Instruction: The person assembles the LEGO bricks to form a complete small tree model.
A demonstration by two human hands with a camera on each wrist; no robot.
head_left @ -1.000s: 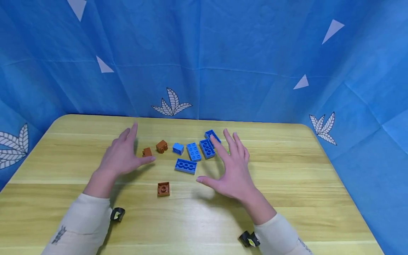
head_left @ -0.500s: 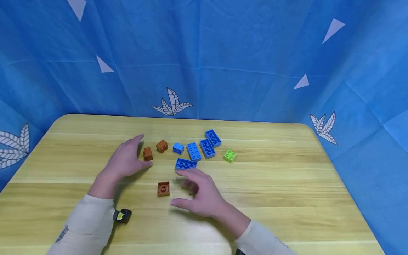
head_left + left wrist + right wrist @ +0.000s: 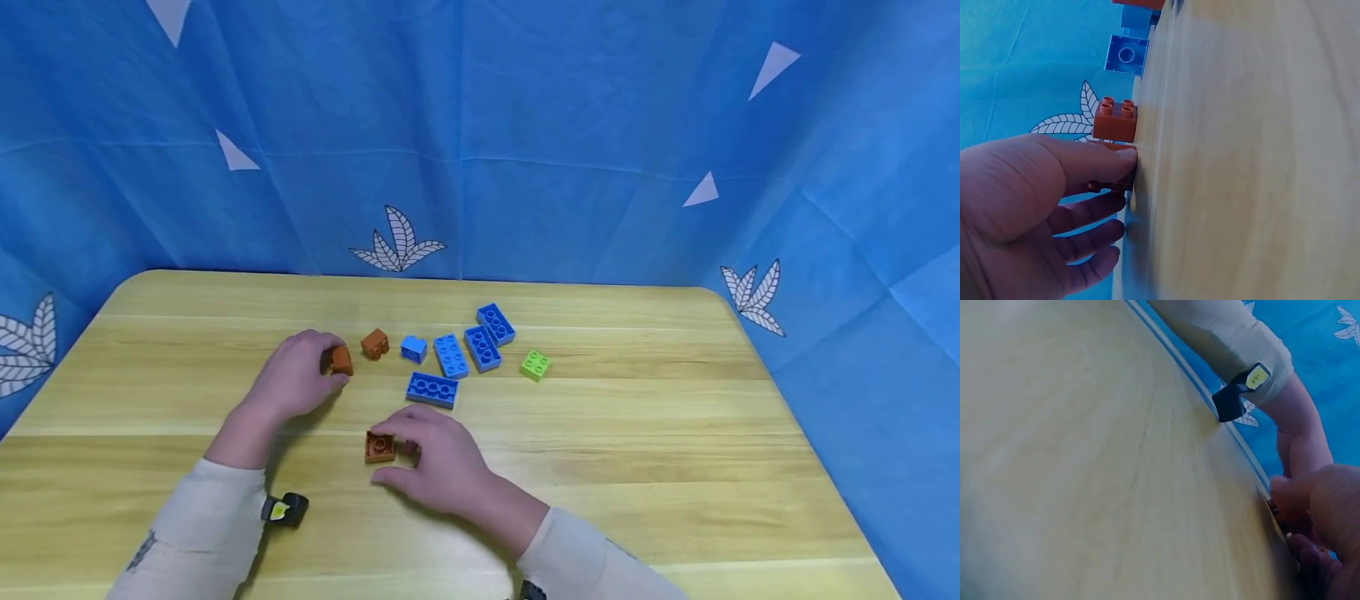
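My left hand (image 3: 296, 375) pinches a brown toy brick (image 3: 341, 361) at the left between thumb and index finger. The left wrist view shows the thumb lying over that brick (image 3: 1124, 181), its studs peeking out below, and the other fingers loosely bent. My right hand (image 3: 442, 458) reaches around a brown square brick (image 3: 380, 447) that lies hollow side up. Its index fingertip is right at the brick's far edge, while the thumb stands a little off the near side. In the right wrist view the right hand (image 3: 1335, 509) mostly hides that brick.
Another brown brick (image 3: 375, 343) lies just right of the left hand. Beyond it are a small blue brick (image 3: 413, 349), a studded blue brick (image 3: 451, 357) and several upturned blue ones (image 3: 432, 389). A green brick (image 3: 536, 365) lies farther right on the wooden table (image 3: 675, 467).
My right hand has come left and toward me from over the blue bricks to the brown square one, uncovering the green brick. My left fingers have closed in on the left brown brick.
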